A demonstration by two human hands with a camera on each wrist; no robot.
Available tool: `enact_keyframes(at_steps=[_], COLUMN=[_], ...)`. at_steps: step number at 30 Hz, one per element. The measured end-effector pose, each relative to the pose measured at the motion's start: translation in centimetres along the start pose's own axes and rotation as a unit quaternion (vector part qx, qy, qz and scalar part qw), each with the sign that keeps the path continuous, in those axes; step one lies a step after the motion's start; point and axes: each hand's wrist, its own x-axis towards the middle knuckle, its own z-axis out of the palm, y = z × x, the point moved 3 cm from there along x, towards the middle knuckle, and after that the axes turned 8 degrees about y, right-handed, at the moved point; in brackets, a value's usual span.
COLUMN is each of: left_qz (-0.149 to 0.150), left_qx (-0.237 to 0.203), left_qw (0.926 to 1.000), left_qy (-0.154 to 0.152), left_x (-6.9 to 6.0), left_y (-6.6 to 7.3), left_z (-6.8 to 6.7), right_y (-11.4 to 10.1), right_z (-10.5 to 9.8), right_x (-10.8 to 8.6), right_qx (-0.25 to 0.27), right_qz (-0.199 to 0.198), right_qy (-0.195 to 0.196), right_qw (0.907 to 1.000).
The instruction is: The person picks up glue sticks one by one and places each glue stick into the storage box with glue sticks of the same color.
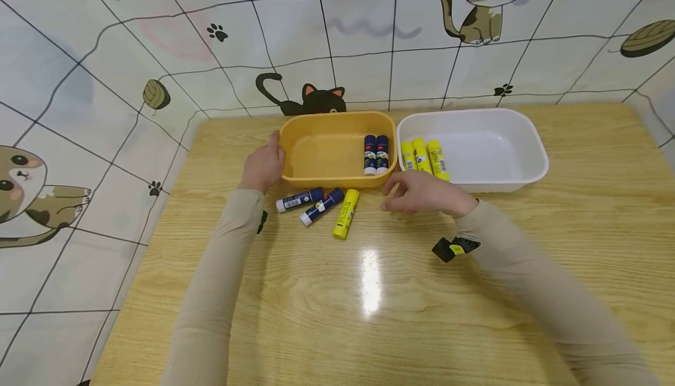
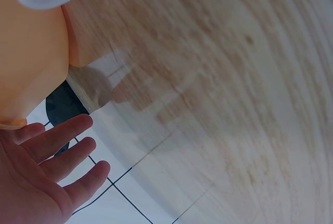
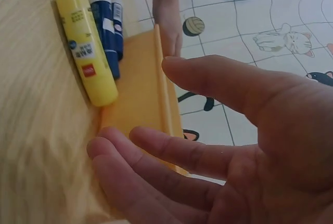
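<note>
Sticks (image 1: 345, 214) lie two in the orange tub (image 1: 324, 149), three in the white tub (image 1: 490, 149) and three left out, with left hand (image 1: 262, 166) spread, right hand (image 1: 422, 191) loose and empty.

Yellow tube (image 1: 345, 214) — orange bin (image 1: 323, 154)

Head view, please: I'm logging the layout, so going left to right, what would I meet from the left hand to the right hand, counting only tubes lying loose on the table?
Left hand → first dark blue tube → second dark blue tube → yellow tube → right hand.
</note>
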Motion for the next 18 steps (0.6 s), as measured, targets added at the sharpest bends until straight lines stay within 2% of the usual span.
enact_keyframes(at_steps=[3,7,10,14,18], left_qz=[-0.003,-0.005,-0.002,-0.004,-0.007], left_qx=[-0.002,-0.002,-0.002,-0.003,-0.005], left_qw=[1.0000,1.0000,1.0000,1.0000,0.9999], left_qy=[-0.001,-0.003,-0.005,-0.007,-0.010], left_x=[0.0,-0.1,-0.1,0.0,0.0], left_y=[0.1,0.2,0.3,0.2,0.0], left_z=[0.0,-0.1,-0.1,0.0,0.1], right_y=[0.2,0.2,0.2,-0.1,-0.7], right_z=[1.0,2.4,3.3,4.4,5.7], right_x=[0.4,1.1,1.6,2.3,3.0], right_qx=[-0.004,-0.012,-0.027,-0.071,-0.124], right_qz=[-0.015,-0.058,-0.080,-0.079,-0.065], right_qy=[-0.004,-0.010,-0.001,0.047,0.100], right_qw=[0.9999,0.9982,0.9964,0.9932,0.9851])
